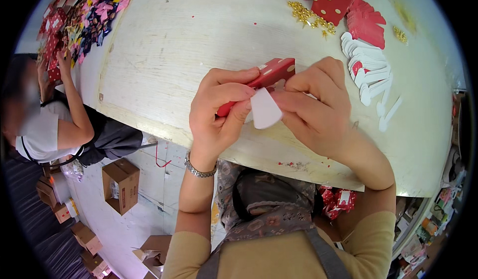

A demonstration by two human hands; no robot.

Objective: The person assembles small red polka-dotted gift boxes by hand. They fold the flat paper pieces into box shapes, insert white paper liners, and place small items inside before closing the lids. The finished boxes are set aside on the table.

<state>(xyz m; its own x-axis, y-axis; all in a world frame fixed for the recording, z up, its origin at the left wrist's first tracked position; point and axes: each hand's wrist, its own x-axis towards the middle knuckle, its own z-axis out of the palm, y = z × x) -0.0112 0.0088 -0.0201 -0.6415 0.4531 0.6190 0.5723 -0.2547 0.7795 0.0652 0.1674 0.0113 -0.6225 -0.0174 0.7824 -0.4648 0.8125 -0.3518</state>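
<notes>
Above the near part of the table I hold a small red cardboard box (281, 70) with cream polka dots. My left hand (214, 102) is closed around its left side, thumb and forefinger pinching at a white card flap (265, 112). That flap hangs toward me, wider at its lower end. My right hand (321, 102) is closed too, its fingertips pinched at the flap's right edge against the box. The fingers hide where flap and box meet, and whether the right fingertips hold anything smaller.
Right of my hands lie a fan of white card strips (371, 67), stacked red card pieces (366, 25), finished-looking polka-dot boxes (331, 0) and gold trinkets (308, 16). At far left, a person (50, 114) handles red boxes beside a colourful bow pile (102, 10). An open carton (120, 185) stands on the floor.
</notes>
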